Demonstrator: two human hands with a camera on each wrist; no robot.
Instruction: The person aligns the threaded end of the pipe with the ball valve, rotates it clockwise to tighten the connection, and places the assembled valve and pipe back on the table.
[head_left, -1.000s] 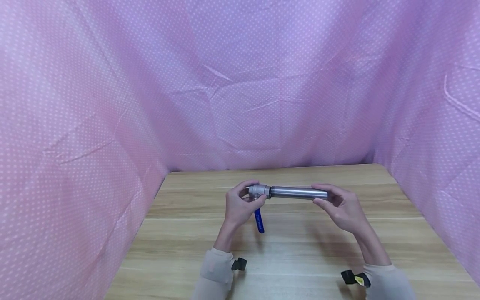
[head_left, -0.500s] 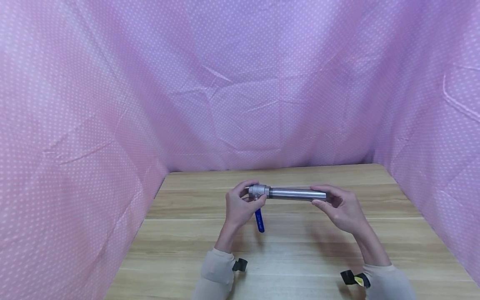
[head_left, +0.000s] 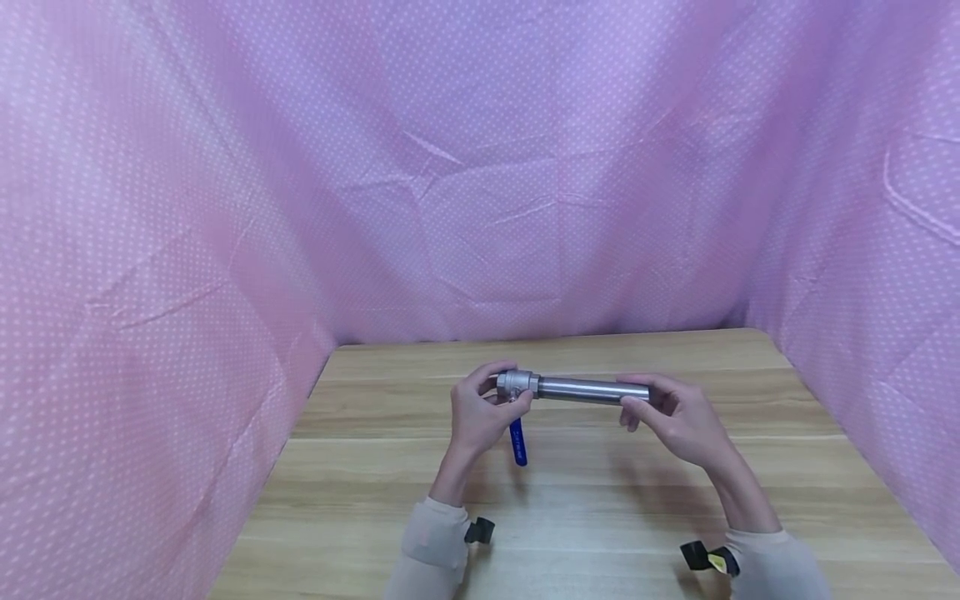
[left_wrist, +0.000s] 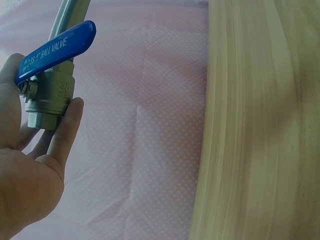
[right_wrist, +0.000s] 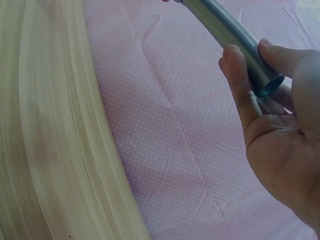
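Held level above the wooden table (head_left: pixel 600 517), well in front of the pink dotted cloth (head_left: pixel 480 167): a metal pipe (head_left: pixel 581 388) screwed into a grey valve (head_left: pixel 516 383). At the valve end, left hand (head_left: pixel 474 412), fingers curled round the valve body, gripping it. Hanging down from the valve, a blue lever (head_left: pixel 517 442) marked "BALL VALVE" in the left wrist view. At the far end from the valve, right hand (head_left: pixel 675 417), thumb and fingers pinching the pipe's open end. Nearer than the valve, pale sleeves at both wrists.
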